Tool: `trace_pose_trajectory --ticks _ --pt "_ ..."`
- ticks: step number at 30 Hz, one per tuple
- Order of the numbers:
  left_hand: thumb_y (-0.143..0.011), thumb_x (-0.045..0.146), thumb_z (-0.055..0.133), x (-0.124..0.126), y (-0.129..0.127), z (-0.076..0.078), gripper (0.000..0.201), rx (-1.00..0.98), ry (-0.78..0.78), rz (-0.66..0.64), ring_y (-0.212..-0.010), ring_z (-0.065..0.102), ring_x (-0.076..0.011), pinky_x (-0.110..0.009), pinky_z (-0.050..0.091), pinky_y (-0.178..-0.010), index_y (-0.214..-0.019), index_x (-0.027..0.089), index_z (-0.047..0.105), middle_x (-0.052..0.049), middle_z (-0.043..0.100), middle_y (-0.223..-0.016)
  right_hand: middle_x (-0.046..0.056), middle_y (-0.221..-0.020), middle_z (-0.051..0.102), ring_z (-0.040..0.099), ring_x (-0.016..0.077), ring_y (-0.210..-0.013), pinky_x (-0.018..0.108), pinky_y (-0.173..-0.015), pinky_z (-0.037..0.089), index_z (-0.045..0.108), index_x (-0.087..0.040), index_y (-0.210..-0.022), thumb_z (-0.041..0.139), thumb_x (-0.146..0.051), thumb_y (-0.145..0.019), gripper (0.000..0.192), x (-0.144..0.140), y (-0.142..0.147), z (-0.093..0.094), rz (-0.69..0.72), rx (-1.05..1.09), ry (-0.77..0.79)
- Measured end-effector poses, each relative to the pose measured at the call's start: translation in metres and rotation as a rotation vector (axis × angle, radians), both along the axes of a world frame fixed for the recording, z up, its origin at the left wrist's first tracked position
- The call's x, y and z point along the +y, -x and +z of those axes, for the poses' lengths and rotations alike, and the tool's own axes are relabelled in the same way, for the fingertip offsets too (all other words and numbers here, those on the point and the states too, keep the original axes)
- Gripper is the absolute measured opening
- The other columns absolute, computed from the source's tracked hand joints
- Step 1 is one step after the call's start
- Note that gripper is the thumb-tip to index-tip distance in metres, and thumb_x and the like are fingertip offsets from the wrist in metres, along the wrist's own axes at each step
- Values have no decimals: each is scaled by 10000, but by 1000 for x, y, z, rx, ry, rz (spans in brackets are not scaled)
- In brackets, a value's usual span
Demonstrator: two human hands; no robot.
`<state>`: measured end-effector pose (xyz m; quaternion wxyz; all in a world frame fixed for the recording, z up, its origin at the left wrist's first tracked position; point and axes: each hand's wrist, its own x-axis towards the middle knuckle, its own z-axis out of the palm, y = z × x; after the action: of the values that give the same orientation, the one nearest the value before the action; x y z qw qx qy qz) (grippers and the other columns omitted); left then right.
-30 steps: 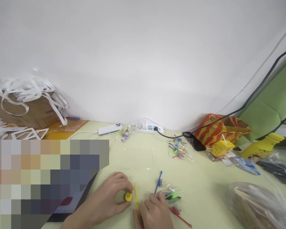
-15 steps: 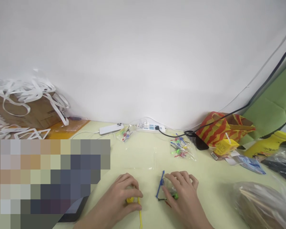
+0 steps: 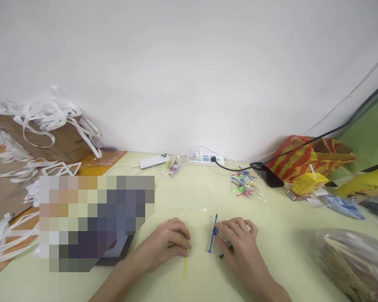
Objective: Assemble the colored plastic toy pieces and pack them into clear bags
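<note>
A yellow arrow is pinched between thumb and fingertips of the left hand. Rightward, a blue arrow has been met by the right hand: its fingertips, parted half a second ago, are now closed at the hub, so one piece seems gripped per hand. Leftward movement is bounded by a dark-rimmed device; tabletop is left between the hands, and rightward until a plastic bag.

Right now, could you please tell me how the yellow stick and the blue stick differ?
The left hand partly covers the yellow stick; the blue stick, at the right hand, shows both ends. The yellow stick reaches lower in the picture than the blue stick. Both are long and thin.
</note>
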<state>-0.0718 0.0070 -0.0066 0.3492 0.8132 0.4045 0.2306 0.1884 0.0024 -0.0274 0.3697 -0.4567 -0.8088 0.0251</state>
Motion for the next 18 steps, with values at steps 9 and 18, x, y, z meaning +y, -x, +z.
trace_pose_trajectory --ticks 9,18 --pt "-718 377 878 3 8 14 332 119 -48 91 -982 631 -212 -331 473 -927 -995 253 744 -25 701 -992 51 -1001 697 616 236 -939 453 -900 347 630 -247 -1141 566 -144 -957 220 -14 5 7 51 38 -47" --pt "-733 542 825 0 7 5 321 125 -43 44 -848 635 -187 -330 417 -881 -864 254 772 -9 691 -869 61 -987 692 626 262 -929 466 -861 369 634 -270 -1161 587 -166 -944 245 -12 0 1 49 24 -72"
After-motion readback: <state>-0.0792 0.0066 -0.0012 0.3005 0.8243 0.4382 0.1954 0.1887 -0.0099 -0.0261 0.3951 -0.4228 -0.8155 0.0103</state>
